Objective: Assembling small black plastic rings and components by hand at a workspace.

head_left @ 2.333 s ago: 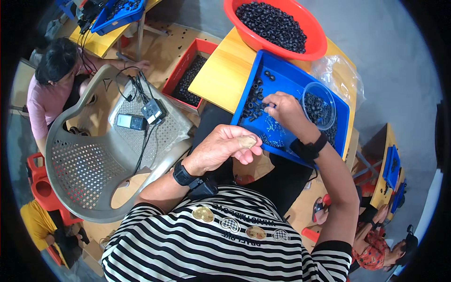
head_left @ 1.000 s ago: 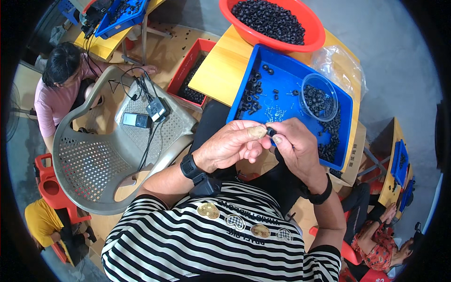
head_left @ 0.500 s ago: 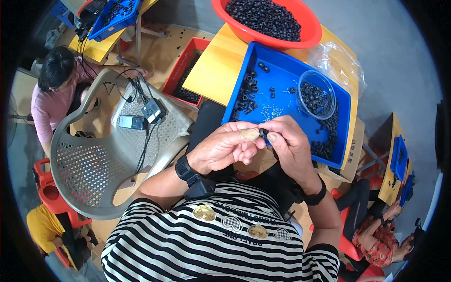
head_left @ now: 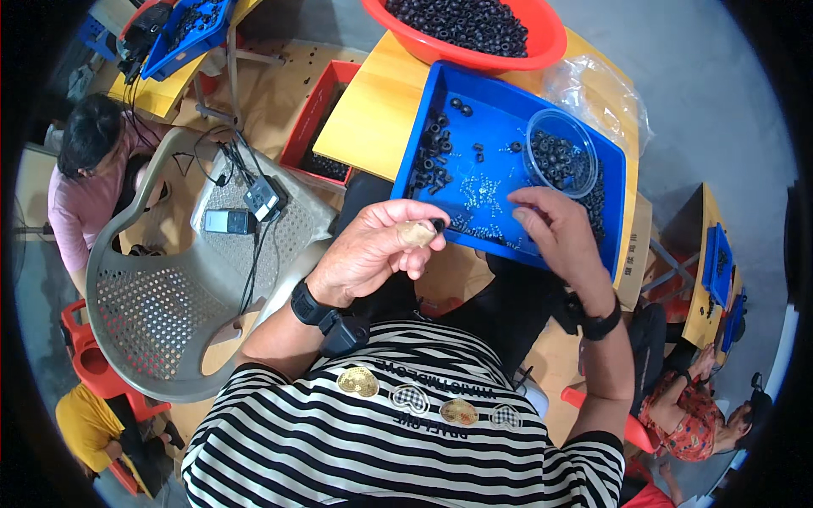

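Between the thumb and fingertips of my left hand [head_left: 377,250] is a small black ring-shaped part [head_left: 438,225], held just outside the near edge of a blue tray [head_left: 500,127]. The thumb has a tan covering on it. My right hand [head_left: 566,241] is over the tray's near right side, thumb and forefinger apart, with nothing visible between them. Tiny clear pieces [head_left: 481,195] are scattered on the tray floor close to its fingertips. Loose black parts [head_left: 434,152] lie along the tray's left side. A clear round tub [head_left: 529,140] of black parts stands at the right, among more of them.
A red basin [head_left: 546,46] heaped with black parts stands behind the tray on a yellow table [head_left: 373,118]. A clear plastic bag [head_left: 605,97] lies beside it. At left are a red crate [head_left: 301,127] and a grey chair [head_left: 114,305] holding a device [head_left: 227,221] and cables. Other people sit around.
My hands have come apart. The left has moved slightly left, keeping the black part, while the right has let go and shifted right over the tray.
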Available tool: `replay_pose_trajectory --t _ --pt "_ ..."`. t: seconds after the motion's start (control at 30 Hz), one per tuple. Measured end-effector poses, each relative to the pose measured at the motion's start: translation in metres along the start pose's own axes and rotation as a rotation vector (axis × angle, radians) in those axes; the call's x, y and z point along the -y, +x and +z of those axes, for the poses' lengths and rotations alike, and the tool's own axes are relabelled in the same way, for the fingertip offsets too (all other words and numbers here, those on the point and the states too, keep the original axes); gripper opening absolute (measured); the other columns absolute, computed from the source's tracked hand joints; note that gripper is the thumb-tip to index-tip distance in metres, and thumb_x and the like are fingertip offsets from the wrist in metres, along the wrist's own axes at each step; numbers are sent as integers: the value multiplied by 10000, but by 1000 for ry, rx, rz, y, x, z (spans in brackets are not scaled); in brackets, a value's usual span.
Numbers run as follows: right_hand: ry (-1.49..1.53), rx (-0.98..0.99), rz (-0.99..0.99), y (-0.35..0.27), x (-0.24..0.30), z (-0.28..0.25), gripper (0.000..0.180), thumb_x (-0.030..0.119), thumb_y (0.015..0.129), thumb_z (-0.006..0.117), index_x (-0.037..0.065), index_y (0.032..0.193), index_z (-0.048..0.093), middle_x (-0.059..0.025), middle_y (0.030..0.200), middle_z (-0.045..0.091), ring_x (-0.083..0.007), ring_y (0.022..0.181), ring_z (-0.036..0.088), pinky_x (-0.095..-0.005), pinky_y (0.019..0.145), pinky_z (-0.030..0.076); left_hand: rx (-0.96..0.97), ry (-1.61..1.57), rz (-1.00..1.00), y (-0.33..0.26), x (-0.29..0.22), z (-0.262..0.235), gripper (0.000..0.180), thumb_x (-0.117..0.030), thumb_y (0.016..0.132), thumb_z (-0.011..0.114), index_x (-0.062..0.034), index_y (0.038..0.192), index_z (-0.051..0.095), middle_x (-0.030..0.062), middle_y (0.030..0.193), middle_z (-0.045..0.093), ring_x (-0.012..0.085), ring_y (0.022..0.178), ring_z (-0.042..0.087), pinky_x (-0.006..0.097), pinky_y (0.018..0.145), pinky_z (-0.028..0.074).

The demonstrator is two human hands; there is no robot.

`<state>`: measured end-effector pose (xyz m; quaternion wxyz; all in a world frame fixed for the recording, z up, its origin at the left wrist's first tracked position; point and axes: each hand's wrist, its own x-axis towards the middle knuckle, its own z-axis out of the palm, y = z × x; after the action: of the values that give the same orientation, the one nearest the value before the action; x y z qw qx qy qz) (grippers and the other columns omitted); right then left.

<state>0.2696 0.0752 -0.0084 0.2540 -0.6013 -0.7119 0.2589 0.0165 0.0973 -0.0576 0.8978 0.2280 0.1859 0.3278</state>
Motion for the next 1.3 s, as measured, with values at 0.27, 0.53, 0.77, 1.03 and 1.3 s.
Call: replay_pose_trajectory --t 0.27,0.53,0.77,1.03,1.3 --pt "-189 125 -33 6 -45 16 193 66 748 631 35 938 621 -135 811 619 -273 732 604 -343 659 473 -23 -6 -1 -1 0 -2 254 -29 845 581 10 1096 572 131 920 622 96 611 585 218 576 539" --pt "-232 117 -8 14 -45 28 123 96 728 625 53 842 607 -139 850 624 -322 758 602 -379 670 480 -28 0 19 -1 1 -2 270 -11 836 584 18 1104 565 131 922 627 99 669 594 219 583 541" --pt "25 9 136 5 -7 21 146 7 733 611 28 877 596 -83 829 624 -171 633 593 -273 600 471 -35 18 -18 4 2 5 278 11 814 590 1 1092 580 128 927 623 128 615 589 223 559 512" --pt "739 -63 -64 -9 41 22 165 -68 737 624 0 882 582 -41 925 518 -83 813 502 -202 687 419 59 -57 -50 7 5 12 275 -28 832 594 5 1105 577 114 926 626 123 627 583 222 575 498" --pt "645 -143 -131 -14 45 41 137 -24 739 651 29 856 603 -34 843 551 -70 687 480 -192 575 387 41 -69 -36 5 8 18 274 1 824 593 9 1098 578 112 914 632 121 629 587 220 567 491"
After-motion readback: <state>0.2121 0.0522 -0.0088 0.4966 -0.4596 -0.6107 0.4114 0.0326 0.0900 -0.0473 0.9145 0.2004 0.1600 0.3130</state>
